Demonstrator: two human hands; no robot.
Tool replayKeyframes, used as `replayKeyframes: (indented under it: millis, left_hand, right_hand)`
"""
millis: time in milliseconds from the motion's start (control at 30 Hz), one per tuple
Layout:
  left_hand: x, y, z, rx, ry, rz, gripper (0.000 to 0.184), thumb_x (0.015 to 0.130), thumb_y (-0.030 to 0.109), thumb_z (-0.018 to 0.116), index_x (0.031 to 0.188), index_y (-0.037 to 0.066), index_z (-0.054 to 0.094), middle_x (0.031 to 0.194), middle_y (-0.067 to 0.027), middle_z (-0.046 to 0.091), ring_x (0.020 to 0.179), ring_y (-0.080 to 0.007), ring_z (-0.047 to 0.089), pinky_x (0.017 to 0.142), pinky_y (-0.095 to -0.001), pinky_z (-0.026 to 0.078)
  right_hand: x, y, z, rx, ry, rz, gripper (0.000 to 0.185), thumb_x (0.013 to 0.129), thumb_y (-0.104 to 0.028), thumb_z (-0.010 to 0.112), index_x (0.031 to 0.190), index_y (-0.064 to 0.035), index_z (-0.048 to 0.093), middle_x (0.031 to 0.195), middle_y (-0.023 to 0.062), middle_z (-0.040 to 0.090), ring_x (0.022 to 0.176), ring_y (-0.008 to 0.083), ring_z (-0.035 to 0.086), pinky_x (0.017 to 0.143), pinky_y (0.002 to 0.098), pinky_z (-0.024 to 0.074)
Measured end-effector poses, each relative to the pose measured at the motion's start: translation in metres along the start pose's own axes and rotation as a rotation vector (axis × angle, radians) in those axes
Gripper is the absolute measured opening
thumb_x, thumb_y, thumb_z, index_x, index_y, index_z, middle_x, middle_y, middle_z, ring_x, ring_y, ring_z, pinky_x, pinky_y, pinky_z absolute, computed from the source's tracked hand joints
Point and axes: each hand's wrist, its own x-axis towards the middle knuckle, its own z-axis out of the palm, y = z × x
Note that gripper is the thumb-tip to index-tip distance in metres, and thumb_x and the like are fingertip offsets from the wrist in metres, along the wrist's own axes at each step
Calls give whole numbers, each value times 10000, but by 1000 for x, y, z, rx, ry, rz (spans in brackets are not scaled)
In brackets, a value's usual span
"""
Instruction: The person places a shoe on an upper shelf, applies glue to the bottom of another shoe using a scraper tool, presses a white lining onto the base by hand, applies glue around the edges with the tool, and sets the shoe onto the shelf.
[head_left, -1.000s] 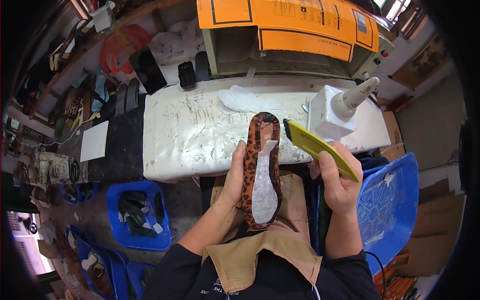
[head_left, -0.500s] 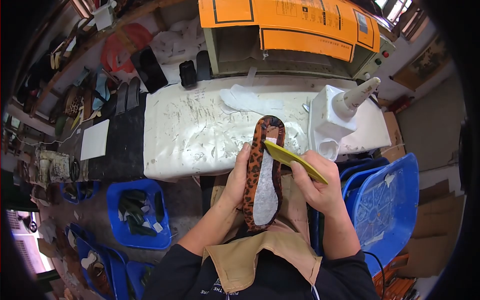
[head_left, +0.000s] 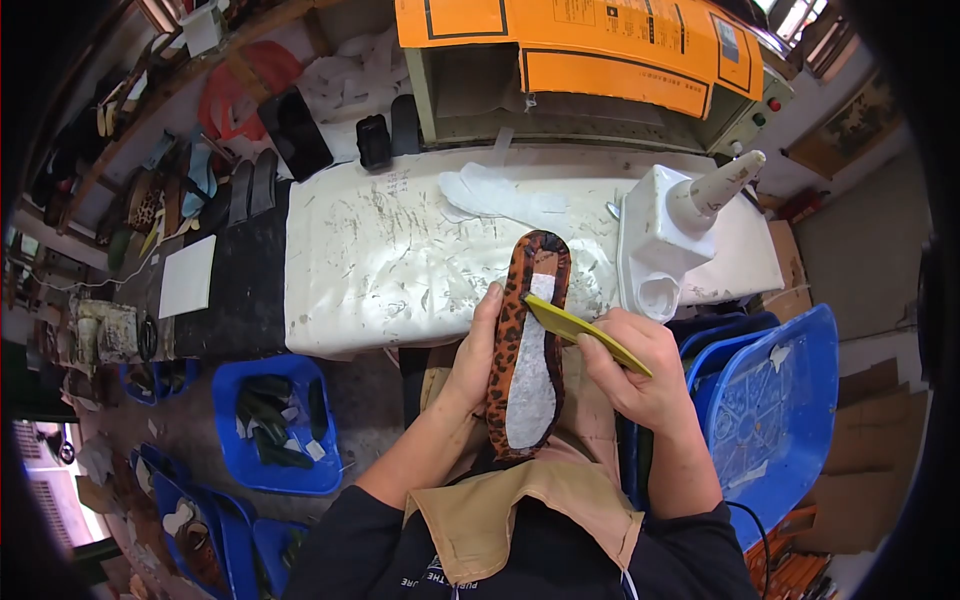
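A leopard-print shoe (head_left: 505,365) is held sole up over my lap, its toe and heel ends in line with my body. A pale grey-white insole piece (head_left: 532,400) covers most of its underside, with a brown patch near the far end. My left hand (head_left: 472,365) grips the shoe from the left side, the thumb along its edge. In my right hand (head_left: 640,370) is a flat yellow scraper-like tool (head_left: 575,328), pinched between thumb and fingers. Its dark tip touches the sole near the insole's left edge.
On the white-covered bench (head_left: 380,260) lie thin white sheets (head_left: 500,192). A white container with a cone (head_left: 655,225) stands to the right. Blue bins (head_left: 775,420) stack at right; another blue bin (head_left: 275,475) holds dark items. An orange-covered box (head_left: 620,70) stands behind.
The yellow tool's tip has slid slightly down the sole toward me, and my right hand has shifted a little with it. My left hand and the shoe stay almost still.
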Motion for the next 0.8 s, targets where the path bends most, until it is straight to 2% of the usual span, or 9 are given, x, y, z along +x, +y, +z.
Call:
replayKeyframes:
  millis: [267, 467, 800]
  left_hand:
    - [-1, 1, -1, -10, 26, -18, 572, 1069, 571, 404, 1298, 101, 637, 1111, -54, 718, 903, -141, 658, 785, -299, 525]
    - [-2, 3, 4, -45, 41, -9, 555, 1082, 557, 400, 1323, 103, 610, 1127, -47, 712, 879, -120, 648, 759, -272, 506]
    - [-2, 2, 6, -23, 73, 14, 548, 1078, 561, 407, 1276, 106, 639, 1082, -35, 718, 868, -113, 643, 764, -270, 505]
  right_hand:
    - [-3, -2, 1, 20, -37, -6, 70, 862, 25, 684, 813, -2, 644, 726, 80, 576, 570, 232, 479, 544, 334, 409]
    - [-7, -4, 2, 29, -48, -14, 71, 854, 27, 688, 809, -2, 641, 716, 82, 568, 566, 237, 476, 542, 335, 408]
    - [-12, -13, -2, 4, -145, -7, 89, 855, 21, 693, 803, -7, 627, 713, 81, 554, 568, 243, 474, 543, 342, 410]
